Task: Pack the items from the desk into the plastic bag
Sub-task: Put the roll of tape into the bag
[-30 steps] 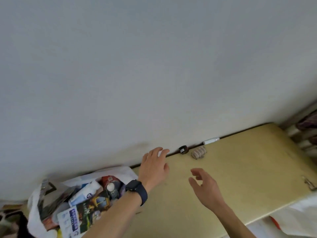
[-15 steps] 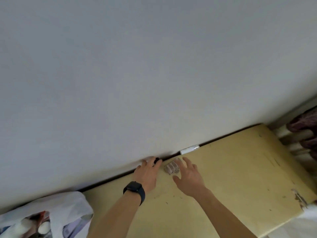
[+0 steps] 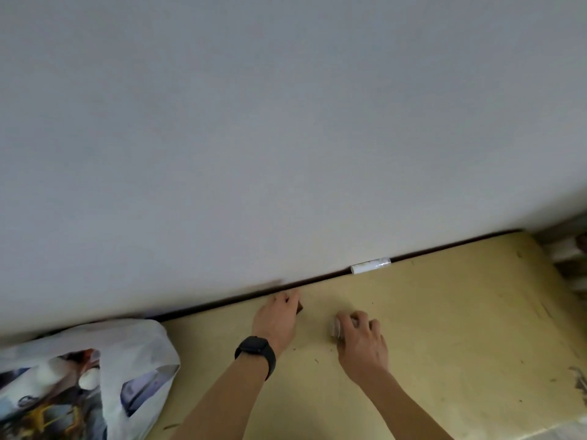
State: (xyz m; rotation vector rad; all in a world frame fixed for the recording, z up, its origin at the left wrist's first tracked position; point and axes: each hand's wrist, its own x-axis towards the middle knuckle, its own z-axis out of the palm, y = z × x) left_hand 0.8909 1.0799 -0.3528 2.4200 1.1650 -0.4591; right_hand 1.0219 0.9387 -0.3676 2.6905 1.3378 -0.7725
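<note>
My left hand (image 3: 279,319), with a black watch on the wrist, is closed over a small dark object (image 3: 299,308) on the yellow desk (image 3: 444,328) near the wall. Only the object's dark edge shows past my fingers. To its right, my right hand (image 3: 362,339) curls around a small ribbed beige item (image 3: 336,327) lying on the desk. A white tube (image 3: 370,266) lies against the wall further right. The white plastic bag (image 3: 136,350) sits at the desk's left end, with bottles and printed packages inside it.
A plain white wall (image 3: 286,122) runs along the desk's back edge. Blurred furniture or fabric (image 3: 571,258) stands past the desk's right end. The desk surface shows scuffs and small specks.
Both hands have come down onto the two small items by the wall. Left fingers closed over the dark object, right fingers around the ribbed item. The view shifted and the bag is back at the left.
</note>
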